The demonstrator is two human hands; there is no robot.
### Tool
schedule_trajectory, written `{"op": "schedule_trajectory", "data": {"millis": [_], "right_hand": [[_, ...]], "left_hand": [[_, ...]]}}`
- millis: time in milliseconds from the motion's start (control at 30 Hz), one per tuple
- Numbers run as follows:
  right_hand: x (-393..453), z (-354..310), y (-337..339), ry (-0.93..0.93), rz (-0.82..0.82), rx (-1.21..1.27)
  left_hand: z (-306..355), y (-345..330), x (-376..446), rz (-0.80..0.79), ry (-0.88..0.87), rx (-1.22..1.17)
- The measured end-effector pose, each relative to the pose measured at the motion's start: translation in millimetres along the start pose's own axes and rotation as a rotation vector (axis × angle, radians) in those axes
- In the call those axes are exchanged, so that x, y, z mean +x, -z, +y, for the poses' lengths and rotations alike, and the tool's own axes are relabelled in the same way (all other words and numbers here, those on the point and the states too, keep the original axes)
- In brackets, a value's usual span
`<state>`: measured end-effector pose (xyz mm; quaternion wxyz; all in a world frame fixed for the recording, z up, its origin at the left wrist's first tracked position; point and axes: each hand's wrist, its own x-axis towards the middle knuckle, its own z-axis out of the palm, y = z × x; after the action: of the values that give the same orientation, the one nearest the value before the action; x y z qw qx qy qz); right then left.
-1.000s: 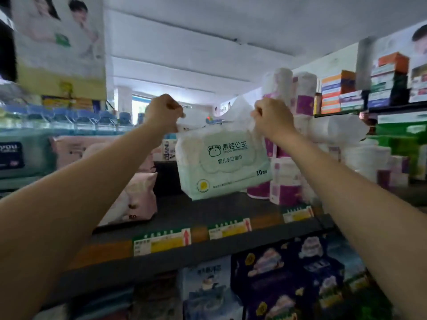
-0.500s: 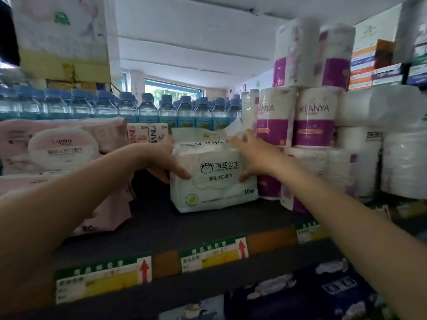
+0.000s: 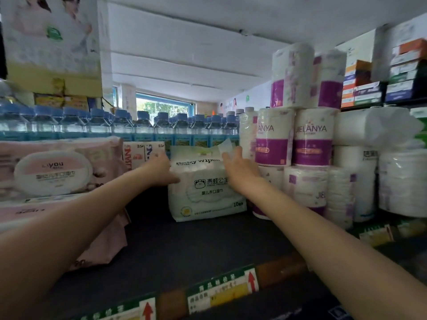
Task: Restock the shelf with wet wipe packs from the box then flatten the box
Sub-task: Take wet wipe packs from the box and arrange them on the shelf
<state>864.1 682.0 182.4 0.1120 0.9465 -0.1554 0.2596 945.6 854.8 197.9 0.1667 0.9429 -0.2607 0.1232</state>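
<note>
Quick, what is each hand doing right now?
Left hand: open, fingers pressing the wet wipe pack.
Right hand: open, touching the same pack.

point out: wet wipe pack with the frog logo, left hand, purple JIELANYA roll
wet wipe pack (image 3: 208,195): head view, on its front face below the logo.
left hand (image 3: 159,168): head view, back of the hand.
JIELANYA roll (image 3: 313,137): head view, on its printed wrapper.

A small retail shop is shown. A dark shelf (image 3: 208,245) is edged with printed price labels (image 3: 221,292) marked by red arrows. Goods are stocked in multiples: rows of bottled water (image 3: 143,128), stacked toilet-paper rolls (image 3: 312,137), pink wipe packs (image 3: 53,172) and boxed tissues (image 3: 360,88) on a higher shelf. A product poster (image 3: 50,31) is hung above, and a street window (image 3: 161,107) is seen at the far end
</note>
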Motion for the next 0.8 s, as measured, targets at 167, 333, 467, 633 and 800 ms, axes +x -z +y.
{"op": "schedule_trajectory", "data": {"millis": [167, 333, 467, 633, 800], "right_hand": [[-41.2, -1.2, 43.8, -0.109, 0.067, 0.094], [-156.2, 5.6, 96.5, -0.253, 0.046, 0.031], [-308.0, 29.9, 107.6, -0.540, -0.013, 0.057], [-535.9, 32.4, 131.7, -0.955, -0.580, 0.118], [-753.0, 10.5, 156.1, -1.392, -0.689, 0.188]], "left_hand": [[5.0, 20.0, -37.3, 0.189, -0.248, -0.135], [62.8, 14.3, -111.3, 0.106, -0.506, -0.420], [120.9, -35.0, -200.7, -0.108, -0.761, -0.669], [180.6, -125.2, -365.6, -0.694, -1.053, -0.469], [195.9, -188.1, -547.0, -0.989, -1.369, -0.301]]}}
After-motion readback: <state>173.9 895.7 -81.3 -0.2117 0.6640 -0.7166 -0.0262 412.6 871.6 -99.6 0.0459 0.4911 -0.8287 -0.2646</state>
